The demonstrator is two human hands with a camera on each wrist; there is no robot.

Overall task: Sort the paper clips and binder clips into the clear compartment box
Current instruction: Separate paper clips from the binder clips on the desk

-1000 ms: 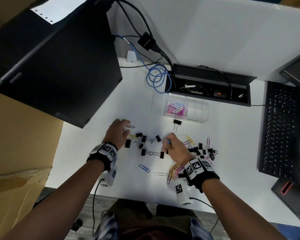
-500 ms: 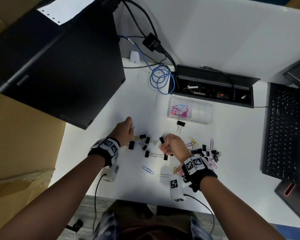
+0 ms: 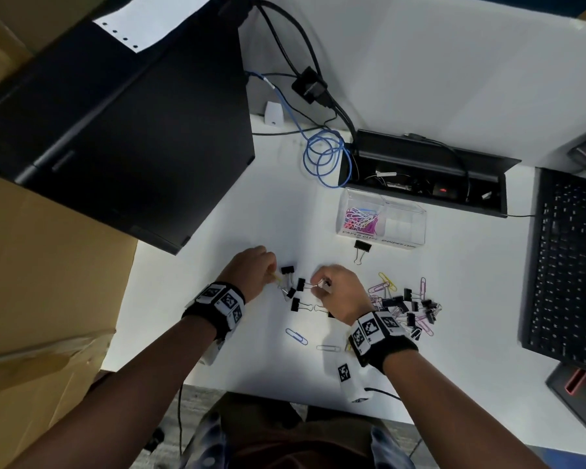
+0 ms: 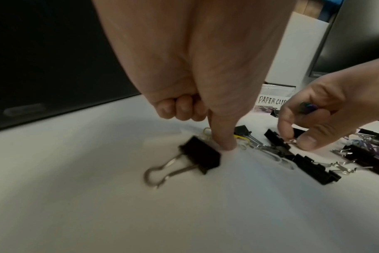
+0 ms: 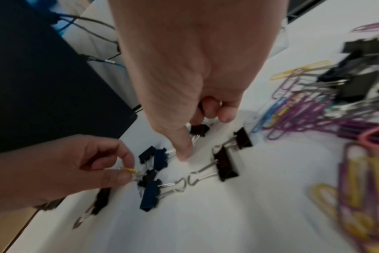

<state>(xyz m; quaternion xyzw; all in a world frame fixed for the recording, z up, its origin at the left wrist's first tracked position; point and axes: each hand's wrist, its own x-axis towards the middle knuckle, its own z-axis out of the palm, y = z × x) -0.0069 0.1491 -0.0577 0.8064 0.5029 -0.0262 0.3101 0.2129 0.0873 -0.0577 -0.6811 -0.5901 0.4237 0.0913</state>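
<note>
The clear compartment box (image 3: 381, 220) stands at the back, with coloured paper clips (image 3: 361, 218) in its left cell. My left hand (image 3: 273, 274) pinches a yellow paper clip (image 5: 129, 170) at the left edge of a cluster of black binder clips (image 3: 296, 292). In the left wrist view its fingertips (image 4: 225, 142) touch the table beside a binder clip (image 4: 199, 154). My right hand (image 3: 318, 286) pinches the wire handle of a binder clip (image 4: 277, 142) between thumb and forefinger. Something purple and blue (image 4: 307, 107) shows in its curled fingers.
A mixed pile of clips (image 3: 406, 306) lies right of my right wrist. One binder clip (image 3: 361, 248) lies in front of the box. Two paper clips (image 3: 296, 336) lie near the table's front edge. A black computer case (image 3: 115, 130) stands left, a keyboard (image 3: 569, 265) right, a cable tray (image 3: 420, 174) behind.
My left hand has moved right, from a pink paper clip to the yellow one. My right hand has shifted left and taken the binder clip's handle.
</note>
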